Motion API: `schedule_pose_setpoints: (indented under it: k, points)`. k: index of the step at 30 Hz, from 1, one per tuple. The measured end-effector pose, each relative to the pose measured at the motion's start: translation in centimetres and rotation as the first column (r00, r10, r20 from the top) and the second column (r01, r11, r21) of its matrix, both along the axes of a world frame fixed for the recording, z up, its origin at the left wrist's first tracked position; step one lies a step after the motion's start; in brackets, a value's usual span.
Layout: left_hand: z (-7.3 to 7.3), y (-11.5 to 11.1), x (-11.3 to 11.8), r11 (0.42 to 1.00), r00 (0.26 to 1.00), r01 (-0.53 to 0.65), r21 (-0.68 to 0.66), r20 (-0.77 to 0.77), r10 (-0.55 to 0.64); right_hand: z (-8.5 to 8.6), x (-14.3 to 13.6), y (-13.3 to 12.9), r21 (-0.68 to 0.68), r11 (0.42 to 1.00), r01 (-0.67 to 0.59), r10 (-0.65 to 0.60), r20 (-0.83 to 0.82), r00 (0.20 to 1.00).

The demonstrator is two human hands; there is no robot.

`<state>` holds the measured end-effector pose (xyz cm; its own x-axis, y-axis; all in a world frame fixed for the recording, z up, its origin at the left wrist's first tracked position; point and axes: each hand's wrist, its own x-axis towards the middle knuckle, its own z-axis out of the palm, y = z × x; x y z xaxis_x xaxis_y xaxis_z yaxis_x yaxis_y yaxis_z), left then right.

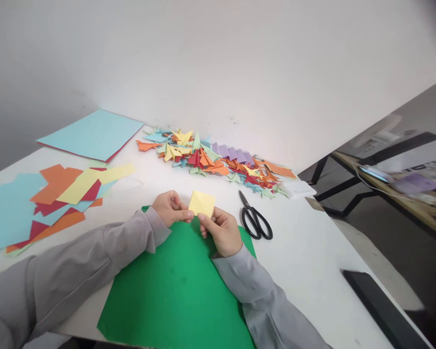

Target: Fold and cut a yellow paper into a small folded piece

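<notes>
A small yellow piece of paper [202, 202] with crease lines is held up between my two hands, above the far edge of a green sheet [174, 286]. My left hand [170, 208] pinches its lower left corner between thumb and fingers. Closed on its lower right side is my right hand [221, 229], the thumb in front and the fingers behind. Just right of my right hand lie black-handled scissors [255, 218] on the white table, blades pointing away.
Folded paper pieces [203, 157] in several colours are heaped along the wall. Coloured paper scraps [69, 191] and a stack of blue sheets [94, 133] lie at the left. A black bar-shaped object [381, 305] rests near the table's right edge.
</notes>
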<state>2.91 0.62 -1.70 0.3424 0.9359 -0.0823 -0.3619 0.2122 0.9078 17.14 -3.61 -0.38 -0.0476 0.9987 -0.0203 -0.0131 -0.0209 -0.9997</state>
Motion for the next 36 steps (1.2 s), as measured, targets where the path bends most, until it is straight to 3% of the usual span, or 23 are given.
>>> schedule_pose_setpoints:
  k: [13,21,25,30,36]
  points:
    - [0.1,0.0,-0.1,0.991,0.985,0.085,-0.103,0.160,-0.068,-0.2,0.5,0.2,-0.003,1.000,0.015,-0.015,-0.041,0.999]
    - [2.2,0.2,-0.7,0.952,0.977,0.196,-0.235,0.135,-0.167,-0.4,0.6,0.2,-0.015,0.999,0.034,-0.035,-0.052,0.998]
    - [2.0,-0.3,-0.3,0.976,0.993,0.109,-0.188,0.063,-0.099,-0.2,0.4,0.1,-0.020,0.999,0.024,-0.025,-0.042,0.999]
    - [1.1,-0.6,0.1,0.999,0.999,-0.037,-0.017,-0.033,0.036,-0.2,0.4,0.0,-0.027,1.000,0.012,-0.013,-0.039,0.999]
    - [1.6,-0.5,-0.3,0.985,0.986,-0.132,0.110,-0.090,0.142,-0.4,0.6,0.1,-0.036,0.999,0.009,-0.013,-0.125,0.992]
